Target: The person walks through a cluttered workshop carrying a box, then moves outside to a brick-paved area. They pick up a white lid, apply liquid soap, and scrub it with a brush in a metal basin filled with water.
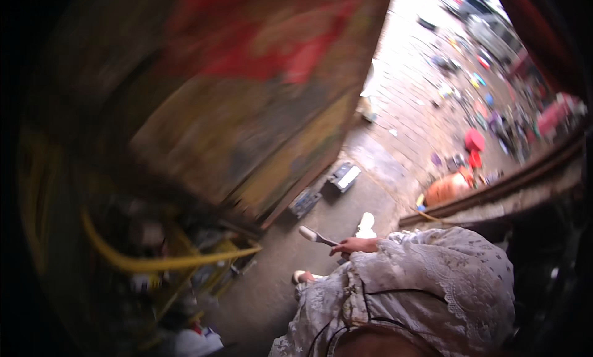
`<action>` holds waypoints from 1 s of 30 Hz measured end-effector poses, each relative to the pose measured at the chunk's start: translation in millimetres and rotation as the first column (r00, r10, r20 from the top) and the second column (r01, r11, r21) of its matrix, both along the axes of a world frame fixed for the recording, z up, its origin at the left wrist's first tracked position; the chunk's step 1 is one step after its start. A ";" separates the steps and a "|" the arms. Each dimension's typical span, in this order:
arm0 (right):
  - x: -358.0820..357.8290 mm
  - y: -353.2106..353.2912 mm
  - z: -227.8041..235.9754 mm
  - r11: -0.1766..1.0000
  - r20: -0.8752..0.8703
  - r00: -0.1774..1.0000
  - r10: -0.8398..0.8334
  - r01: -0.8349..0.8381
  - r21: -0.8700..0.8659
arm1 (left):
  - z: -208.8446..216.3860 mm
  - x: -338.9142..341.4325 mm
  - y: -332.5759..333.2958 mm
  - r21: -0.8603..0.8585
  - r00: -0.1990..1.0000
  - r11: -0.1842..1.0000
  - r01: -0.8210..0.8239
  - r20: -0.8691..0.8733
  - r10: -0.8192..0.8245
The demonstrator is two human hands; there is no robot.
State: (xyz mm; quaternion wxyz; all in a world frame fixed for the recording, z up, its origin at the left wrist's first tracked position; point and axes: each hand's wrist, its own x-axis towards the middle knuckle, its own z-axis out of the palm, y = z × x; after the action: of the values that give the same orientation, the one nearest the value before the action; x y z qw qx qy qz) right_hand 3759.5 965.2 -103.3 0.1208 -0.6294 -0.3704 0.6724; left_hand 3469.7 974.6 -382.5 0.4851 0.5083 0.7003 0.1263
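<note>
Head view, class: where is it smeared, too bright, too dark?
Head view: the brown-and-red panel is smeared; same head view, the brick paving washes out near the top; head view again, the left rim is almost black.

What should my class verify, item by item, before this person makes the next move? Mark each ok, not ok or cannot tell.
1. Tool secured: ok; the right hand has its grip on a pale-headed tool.
2. Left hand placed safely: cannot tell; it is out of view.
3. Floor free of obstacles: not ok; a grey boxy item lies near the large painted panel.
4. Tool apart from the yellow bar: ok; a gap shows between them.
5. Paved ground uncluttered: not ok; a red round item and many others lie scattered.
</note>
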 end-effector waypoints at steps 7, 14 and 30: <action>156.2 -83.0 -26.1 0.646 -0.231 0.614 -0.755 0.757 -0.098 | -32.7 155.4 51.2 -0.022 0.964 0.964 0.266 0.003 -0.266; 303.7 -128.7 18.4 0.092 -0.172 0.075 -0.982 0.991 -0.094 | 59.8 348.3 108.2 -0.723 0.897 0.637 0.266 0.428 0.110; 563.9 -75.9 14.0 -0.019 -0.410 -0.128 -0.903 0.966 -0.260 | 77.4 658.9 184.4 -0.317 0.851 0.802 0.507 0.334 -0.406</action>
State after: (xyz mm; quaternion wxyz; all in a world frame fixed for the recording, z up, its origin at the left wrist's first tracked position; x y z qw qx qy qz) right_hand 4323.4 889.3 -89.4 0.6879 -0.5061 0.1899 0.4844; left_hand 4128.7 1159.0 -305.0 0.6772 0.5347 0.4999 -0.0753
